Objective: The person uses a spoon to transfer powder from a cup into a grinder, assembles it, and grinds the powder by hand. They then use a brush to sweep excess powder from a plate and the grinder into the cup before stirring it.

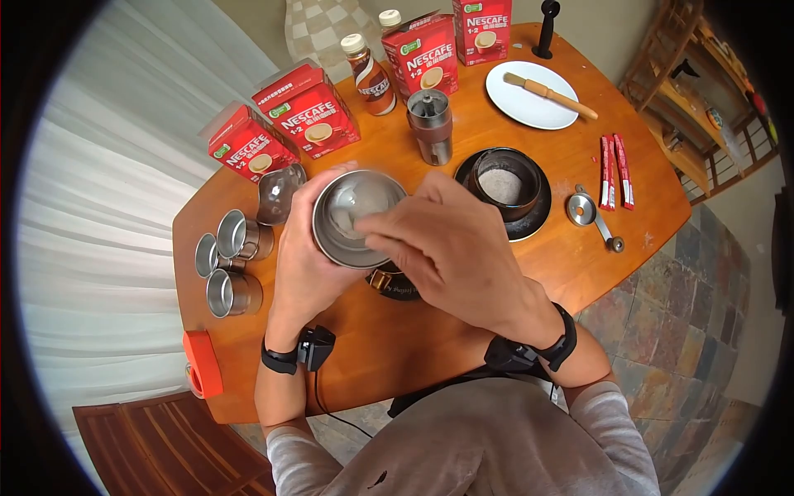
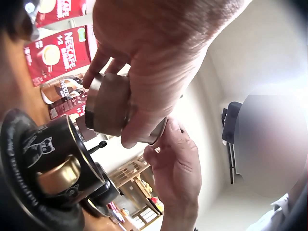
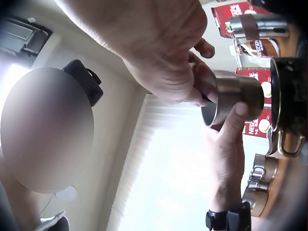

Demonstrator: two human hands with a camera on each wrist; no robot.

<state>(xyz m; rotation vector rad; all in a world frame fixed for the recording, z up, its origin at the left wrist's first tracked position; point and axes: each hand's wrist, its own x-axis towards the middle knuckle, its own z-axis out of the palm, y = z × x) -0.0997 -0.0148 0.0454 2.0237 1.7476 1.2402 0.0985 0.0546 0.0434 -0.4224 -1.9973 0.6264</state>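
My left hand grips a stainless steel cup round its side, raised over the table with its mouth towards me. The fingers of my right hand are curled together and reach in over the cup's rim. A small pale patch shows at these fingertips; whether they pinch something there I cannot tell. Below the hands, a black mug with a gold handle and cat drawings stands on a black saucer, mostly hidden in the head view. Further right, a black bowl-like cup holds whitish powder.
Three small metal cups stand at the left, near a clear glass vessel. Behind are red Nescafe boxes, a bottle and a hand grinder. Rightward lie a brush on a plate, a crank and red sachets.
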